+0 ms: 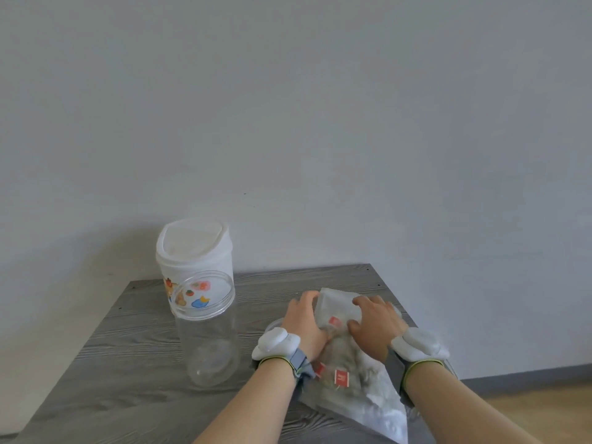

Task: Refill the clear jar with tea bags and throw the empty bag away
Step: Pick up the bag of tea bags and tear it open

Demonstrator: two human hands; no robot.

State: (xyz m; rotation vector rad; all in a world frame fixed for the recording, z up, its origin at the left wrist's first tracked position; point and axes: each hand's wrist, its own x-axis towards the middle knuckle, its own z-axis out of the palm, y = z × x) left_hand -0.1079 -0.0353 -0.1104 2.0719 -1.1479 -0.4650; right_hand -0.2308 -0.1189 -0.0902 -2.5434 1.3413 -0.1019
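**Opening the bag of tea bags beside the empty jar**

The plastic bag (349,357) lies on the table in the lower right of the frame, its far end raised toward the wall, with tea bags and their red tags (341,377) showing through the film. Both hands are on its upper end. The left hand (306,325) curls around the bag's left edge, fingers closed on the plastic. The right hand (374,320) presses on top with bent fingers pinching the film. It looks like the mouth of the bag is being pulled open, though the opening itself is hidden under the hands.

To do this well, I would grip close to the seam on both sides and pull apart evenly, keeping the bag low so nothing spills when it gives.

The clear jar (208,331) stands at centre left, lid off, seemingly empty, near the left hand but not touching it. Just behind it, touching or nearly so, is a small white bin (194,251) with a swing lid, the likely place for the empty bag.

The bag's near end reaches the table's (128,363) front right edge and its right side lies close to the right edge, so tea bags could slide off there. Bare tabletop lies at lower left and between jar and bag, enough room to tip the bag toward the jar.
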